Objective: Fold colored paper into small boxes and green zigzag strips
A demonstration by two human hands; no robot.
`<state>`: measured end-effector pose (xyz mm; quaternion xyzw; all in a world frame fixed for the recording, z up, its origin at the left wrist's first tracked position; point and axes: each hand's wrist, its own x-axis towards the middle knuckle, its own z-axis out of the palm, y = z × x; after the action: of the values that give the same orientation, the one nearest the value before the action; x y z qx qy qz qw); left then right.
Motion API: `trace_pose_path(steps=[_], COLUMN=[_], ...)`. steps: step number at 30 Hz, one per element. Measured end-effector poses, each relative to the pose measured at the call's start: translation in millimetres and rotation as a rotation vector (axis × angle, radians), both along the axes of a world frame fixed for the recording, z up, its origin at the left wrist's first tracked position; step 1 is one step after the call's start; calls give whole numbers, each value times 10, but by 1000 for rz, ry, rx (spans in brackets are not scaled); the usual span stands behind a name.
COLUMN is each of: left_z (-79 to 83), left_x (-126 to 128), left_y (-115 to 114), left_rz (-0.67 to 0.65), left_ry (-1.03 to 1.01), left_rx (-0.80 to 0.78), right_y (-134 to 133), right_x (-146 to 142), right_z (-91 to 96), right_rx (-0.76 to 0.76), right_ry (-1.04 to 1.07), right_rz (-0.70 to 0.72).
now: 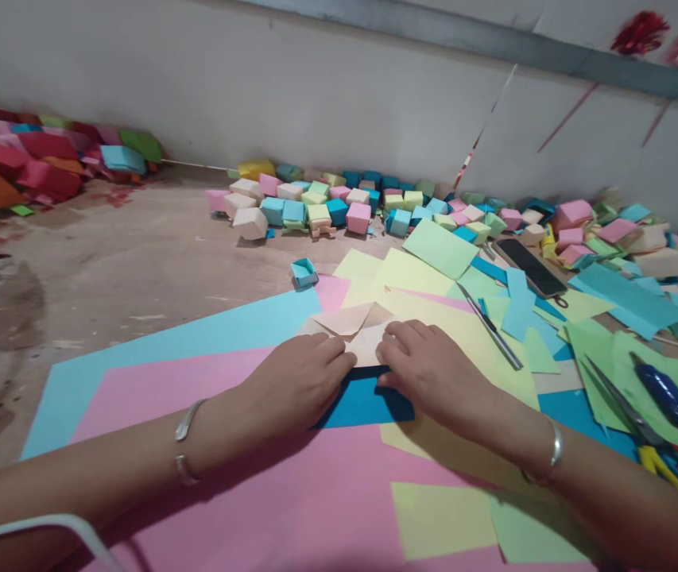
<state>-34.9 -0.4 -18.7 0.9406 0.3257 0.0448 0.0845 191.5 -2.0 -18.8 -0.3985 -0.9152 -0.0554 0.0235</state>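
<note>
A cream sheet of paper (368, 338), partly folded with a triangular flap at its far side, lies over a blue sheet (366, 401). My left hand (296, 377) grips its left near edge, fingers curled and thumb along the fold. On the right edge, my right hand (425, 365) has its fingers bent over the same paper. Both hands cover the paper's sides, so its full outline is hidden. Under my arms spread large pink (255, 492), yellow (470, 349) and light blue sheets (136, 342). Just beyond sits a small open blue paper box (304, 273).
Rows of folded paper cubes (315, 202) line the wall. To the right lie a craft knife (493, 330), a phone (529, 266), scissors (637, 413), a blue-handled tool (676, 401) and paper scraps. More colourful folded pieces (34, 163) are heaped at far left.
</note>
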Motion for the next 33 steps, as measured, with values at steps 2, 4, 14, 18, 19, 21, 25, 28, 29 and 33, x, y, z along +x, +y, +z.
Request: trace_pose_path(steps=[2, 4, 14, 18, 19, 21, 25, 28, 29, 33], left_z=[10, 26, 5, 29, 46, 88, 154, 162, 160, 151], left_x=[-2, -5, -99, -139, -147, -165, -221, -276, -295, -377], left_y=[20, 45, 149, 184, 201, 253, 393, 459, 470, 516], left_rz=[49, 127, 377, 396, 407, 434, 416, 389, 385, 335], left_ry=[-57, -96, -25, 14, 35, 93, 167, 152, 151, 179], left_rx=[-31, -66, -148, -146, -159, -208, -389, -462, -460, -460], right_y=[56, 131, 317, 348, 359, 378, 391, 391, 394, 419], right_x=[-4, 4, 29, 38, 47, 71, 134, 184, 199, 241], right_z=[-44, -95, -74, -113, -122, -128, -83, -41, -33, -38], right_rx=[-6, -53, -303, -329, -341, -381, -495, -534, -534, -519], right_ry=[29, 59, 162, 182, 185, 204, 286, 320, 325, 323], right_rz=[-5, -35, -286, -308, -312, -311, -263, -217, -203, -160])
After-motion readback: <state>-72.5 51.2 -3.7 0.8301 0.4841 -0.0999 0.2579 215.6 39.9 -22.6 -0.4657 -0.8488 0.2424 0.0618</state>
